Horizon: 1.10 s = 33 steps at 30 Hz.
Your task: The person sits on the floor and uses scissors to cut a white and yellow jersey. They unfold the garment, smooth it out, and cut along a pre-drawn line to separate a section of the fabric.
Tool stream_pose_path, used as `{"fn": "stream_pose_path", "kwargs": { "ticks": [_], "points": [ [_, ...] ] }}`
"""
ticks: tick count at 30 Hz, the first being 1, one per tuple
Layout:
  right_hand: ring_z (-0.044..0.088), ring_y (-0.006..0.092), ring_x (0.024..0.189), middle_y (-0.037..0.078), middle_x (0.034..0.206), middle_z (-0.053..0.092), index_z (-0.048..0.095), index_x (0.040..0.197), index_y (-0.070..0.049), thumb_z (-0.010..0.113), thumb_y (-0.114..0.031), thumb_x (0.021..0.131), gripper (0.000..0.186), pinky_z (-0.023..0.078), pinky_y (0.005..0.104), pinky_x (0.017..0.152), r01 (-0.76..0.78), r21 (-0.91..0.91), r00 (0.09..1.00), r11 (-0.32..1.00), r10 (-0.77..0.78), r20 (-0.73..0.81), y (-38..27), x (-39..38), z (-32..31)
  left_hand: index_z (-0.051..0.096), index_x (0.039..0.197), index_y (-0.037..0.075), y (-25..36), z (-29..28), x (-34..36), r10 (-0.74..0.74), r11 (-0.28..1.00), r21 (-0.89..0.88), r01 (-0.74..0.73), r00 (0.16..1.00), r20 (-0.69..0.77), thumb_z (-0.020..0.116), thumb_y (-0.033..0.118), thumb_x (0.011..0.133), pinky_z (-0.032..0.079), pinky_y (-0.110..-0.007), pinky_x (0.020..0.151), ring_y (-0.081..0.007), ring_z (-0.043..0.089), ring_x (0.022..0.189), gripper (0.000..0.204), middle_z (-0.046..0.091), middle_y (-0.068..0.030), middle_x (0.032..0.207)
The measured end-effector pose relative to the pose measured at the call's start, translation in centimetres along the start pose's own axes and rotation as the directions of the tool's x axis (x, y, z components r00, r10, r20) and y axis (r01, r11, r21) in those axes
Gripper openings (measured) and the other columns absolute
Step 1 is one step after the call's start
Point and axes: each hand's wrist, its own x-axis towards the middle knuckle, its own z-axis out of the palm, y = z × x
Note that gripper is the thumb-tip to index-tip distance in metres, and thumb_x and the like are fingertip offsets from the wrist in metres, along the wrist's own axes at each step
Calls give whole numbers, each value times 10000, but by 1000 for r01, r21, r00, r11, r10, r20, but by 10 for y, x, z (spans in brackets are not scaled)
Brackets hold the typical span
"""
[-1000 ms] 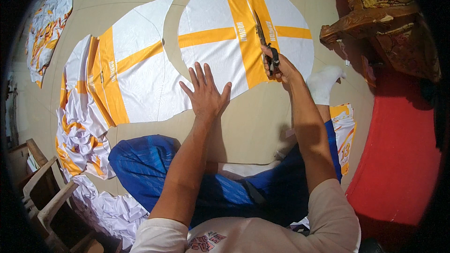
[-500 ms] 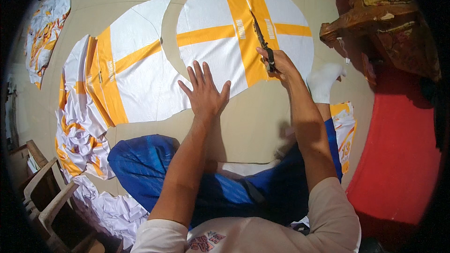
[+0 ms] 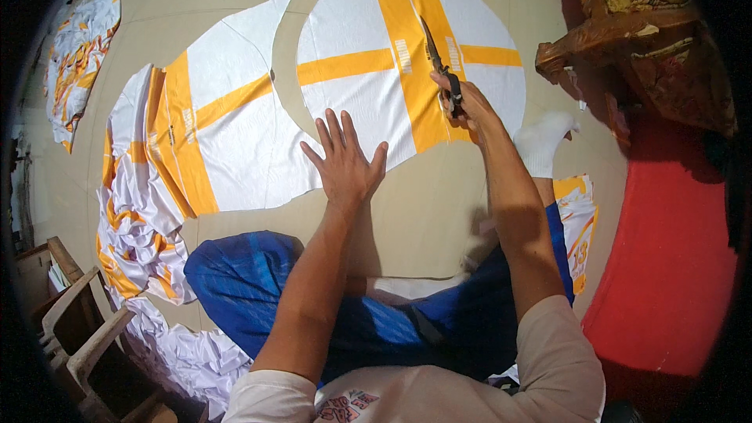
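Note:
Spread flat on the floor in front of me is a white fabric piece (image 3: 345,27) with orange bands. My right hand (image 3: 468,106) grips dark scissors (image 3: 440,63), whose blades lie over the middle of the orange bands and point away from me. I cannot tell how far apart the blades are. With fingers spread, my left hand (image 3: 350,160) presses down at the fabric's near left edge. To its left lies a second white and orange fabric piece (image 3: 235,125) with a curved edge, reaching close to my left fingers.
Crumpled white and orange fabric (image 3: 141,227) heaps along the left, with another pile (image 3: 82,55) farther off. Folded printed fabric (image 3: 576,223) rests beside my right leg. A carved wooden furniture piece (image 3: 611,39) stands at far right, a red mat (image 3: 666,251) nearer, a wooden frame (image 3: 86,329) at lower left.
The whole scene sits slightly lower in the picture. My right hand and the scissors keep nearly the same place on the fabric, and my left hand stays flat.

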Motion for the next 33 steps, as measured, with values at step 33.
{"fn": "stream_pose_path", "kwargs": {
  "ticks": [33],
  "points": [
    [453,54,425,-59,548,469,476,658,-184,711,-671,743,548,262,199,358,-86,-76,996,993,88,27,-35,22,8,216,1519,2,-1,0,3,-17,1000,-2,18,998,53,478,614,864,-20,-684,1116,-392,59,1488,934,115,-226,1599]
  ]
}}
